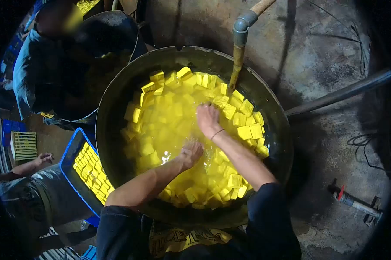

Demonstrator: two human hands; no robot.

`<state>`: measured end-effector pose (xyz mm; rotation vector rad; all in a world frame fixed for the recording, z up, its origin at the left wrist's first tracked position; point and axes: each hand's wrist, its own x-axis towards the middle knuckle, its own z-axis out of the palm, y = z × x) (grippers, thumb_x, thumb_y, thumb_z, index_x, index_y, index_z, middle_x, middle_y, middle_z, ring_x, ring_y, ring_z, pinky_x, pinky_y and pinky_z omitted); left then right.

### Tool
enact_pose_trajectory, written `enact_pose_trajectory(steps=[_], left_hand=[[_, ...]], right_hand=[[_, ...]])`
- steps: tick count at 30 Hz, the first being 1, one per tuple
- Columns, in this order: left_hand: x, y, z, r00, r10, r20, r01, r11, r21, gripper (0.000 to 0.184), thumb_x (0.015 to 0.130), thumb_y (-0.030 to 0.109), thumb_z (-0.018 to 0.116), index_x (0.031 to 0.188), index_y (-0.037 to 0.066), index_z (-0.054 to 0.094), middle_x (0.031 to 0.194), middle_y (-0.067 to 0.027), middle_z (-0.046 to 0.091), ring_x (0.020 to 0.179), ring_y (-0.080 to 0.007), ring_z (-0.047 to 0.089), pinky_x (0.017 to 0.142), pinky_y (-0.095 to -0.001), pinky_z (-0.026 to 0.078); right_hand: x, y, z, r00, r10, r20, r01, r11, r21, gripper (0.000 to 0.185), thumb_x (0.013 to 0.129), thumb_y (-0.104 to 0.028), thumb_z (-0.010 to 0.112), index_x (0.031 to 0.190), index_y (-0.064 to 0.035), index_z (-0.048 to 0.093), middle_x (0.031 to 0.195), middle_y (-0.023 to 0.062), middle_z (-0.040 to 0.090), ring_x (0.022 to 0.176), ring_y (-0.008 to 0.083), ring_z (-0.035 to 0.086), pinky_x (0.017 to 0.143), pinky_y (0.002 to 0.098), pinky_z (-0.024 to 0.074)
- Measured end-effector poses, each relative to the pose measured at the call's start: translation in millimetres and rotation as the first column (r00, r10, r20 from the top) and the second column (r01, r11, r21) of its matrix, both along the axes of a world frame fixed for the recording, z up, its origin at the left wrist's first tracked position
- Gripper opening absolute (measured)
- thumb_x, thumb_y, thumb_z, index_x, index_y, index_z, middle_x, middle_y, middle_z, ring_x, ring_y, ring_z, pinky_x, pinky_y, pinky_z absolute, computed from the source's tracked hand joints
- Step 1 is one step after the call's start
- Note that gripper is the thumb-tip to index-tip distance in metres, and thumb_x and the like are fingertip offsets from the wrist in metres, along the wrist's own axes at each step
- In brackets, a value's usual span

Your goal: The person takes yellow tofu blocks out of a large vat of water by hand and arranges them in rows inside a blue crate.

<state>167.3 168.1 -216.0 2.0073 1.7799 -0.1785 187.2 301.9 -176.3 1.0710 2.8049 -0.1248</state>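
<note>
A big round metal vat holds cloudy yellow liquid with many yellow blocks in it that look like tofu. My left hand dips into the liquid near the middle, its fingertips hidden below the surface. Above and right of it, my right hand is closed, with its fingers curled down beside the blocks on the right side. What its fingers hold, if anything, is out of sight. Blocks pile up above the liquid along the vat's right, top and lower right edges; others lie submerged.
A pipe comes down into the vat at the top right, and a metal bar reaches its right side. Left stands a blue crate of yellow blocks. Another person leans over a second vat; someone's hand shows lower left.
</note>
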Motion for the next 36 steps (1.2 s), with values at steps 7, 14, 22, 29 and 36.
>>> enact_pose_trajectory(steps=[7, 14, 22, 29, 36], left_hand=[[-66, 6, 17, 0.370, 0.348, 0.861, -0.421, 0.889, -0.179, 0.024, 0.078, 0.007, 0.059, 0.101, 0.006, 0.057, 0.089, -0.0084, 0.059, 0.076, -0.0243, 0.060, 0.069, -0.0368, 0.050], [-95, 29, 47, -0.626, 0.448, 0.639, -0.354, 0.567, -0.744, 0.022, 0.093, 0.023, 0.045, 0.106, 0.009, 0.055, 0.096, -0.0069, 0.061, 0.086, -0.0215, 0.062, 0.078, -0.0371, 0.053], [-53, 52, 52, -0.901, 0.078, 0.427, -0.328, 0.522, -0.788, 0.032, 0.090, 0.027, 0.043, 0.113, 0.007, 0.055, 0.102, -0.0107, 0.061, 0.092, -0.0241, 0.061, 0.083, -0.0380, 0.052], [-26, 69, 38, -0.951, -0.169, 0.259, -0.303, 0.675, -0.672, 0.032, 0.090, 0.029, 0.043, 0.107, 0.006, 0.056, 0.100, -0.0107, 0.062, 0.091, -0.0234, 0.061, 0.085, -0.0360, 0.050], [-53, 54, 82, -0.935, -0.349, 0.062, -0.303, 0.695, -0.652, 0.045, 0.083, 0.035, 0.047, 0.115, 0.004, 0.057, 0.114, -0.0150, 0.059, 0.103, -0.0313, 0.057, 0.091, -0.0469, 0.046]], right_hand=[[5, 37, 5, 0.991, -0.111, -0.077, 0.089, 0.967, -0.240, 0.021, 0.076, -0.017, 0.064, 0.092, -0.0032, 0.068, 0.088, 0.0187, 0.067, 0.079, 0.0291, 0.068, 0.072, 0.0396, 0.0539], [52, 59, 31, 0.751, -0.562, -0.347, -0.215, 0.289, -0.933, 0.036, 0.082, -0.008, 0.065, 0.114, 0.0050, 0.057, 0.101, 0.0089, 0.064, 0.088, 0.0169, 0.062, 0.070, 0.0308, 0.0515], [31, 10, 52, 0.697, -0.563, -0.444, -0.163, 0.478, -0.863, 0.027, 0.080, -0.006, 0.071, 0.103, 0.0037, 0.061, 0.090, 0.0080, 0.065, 0.081, 0.0125, 0.060, 0.070, 0.0251, 0.0480], [19, -9, 87, 0.816, -0.169, -0.553, -0.079, 0.915, -0.396, 0.029, 0.085, -0.020, 0.067, 0.103, 0.0016, 0.063, 0.125, 0.0224, 0.055, 0.118, 0.0344, 0.051, 0.098, 0.0388, 0.0407], [72, -8, 88, 0.904, -0.105, -0.415, -0.126, 0.861, -0.492, 0.043, 0.084, -0.029, 0.063, 0.117, -0.0009, 0.061, 0.124, 0.0253, 0.056, 0.118, 0.0394, 0.051, 0.103, 0.0426, 0.0385]])
